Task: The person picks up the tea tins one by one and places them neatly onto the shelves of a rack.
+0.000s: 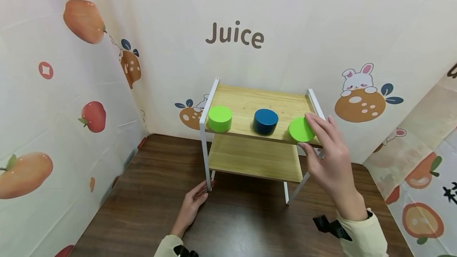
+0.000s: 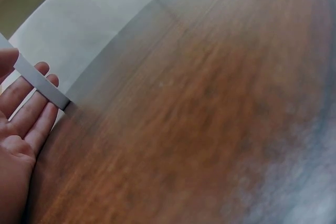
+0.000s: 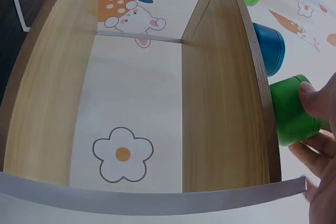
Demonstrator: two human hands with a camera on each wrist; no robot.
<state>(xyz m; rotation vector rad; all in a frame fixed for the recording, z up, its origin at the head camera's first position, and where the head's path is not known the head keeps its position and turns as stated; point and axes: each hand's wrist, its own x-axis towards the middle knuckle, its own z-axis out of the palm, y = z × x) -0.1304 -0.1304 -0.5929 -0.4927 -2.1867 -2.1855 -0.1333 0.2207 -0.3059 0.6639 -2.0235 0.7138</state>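
Note:
A small two-tier shelf (image 1: 255,156) with wooden boards and a white frame stands on the table. Along the front of its top board sit a green round tin (image 1: 219,119), a dark blue round tin (image 1: 265,121) and, at the right end, a second green tin (image 1: 301,129). My right hand (image 1: 330,154) pinches that right-hand tin between thumb and fingers; in the right wrist view the tin (image 3: 294,109) rests against the board. Low at the front left, my left hand (image 1: 191,205) has its fairly straight fingers behind the shelf's white leg (image 2: 42,83), touching it.
The brown table (image 1: 143,209) reaches a printed backdrop (image 1: 296,31) with fruit and rabbit drawings behind and at both sides. The shelf's lower board (image 1: 253,158) holds nothing visible. White feet (image 1: 287,194) stand at the shelf's right.

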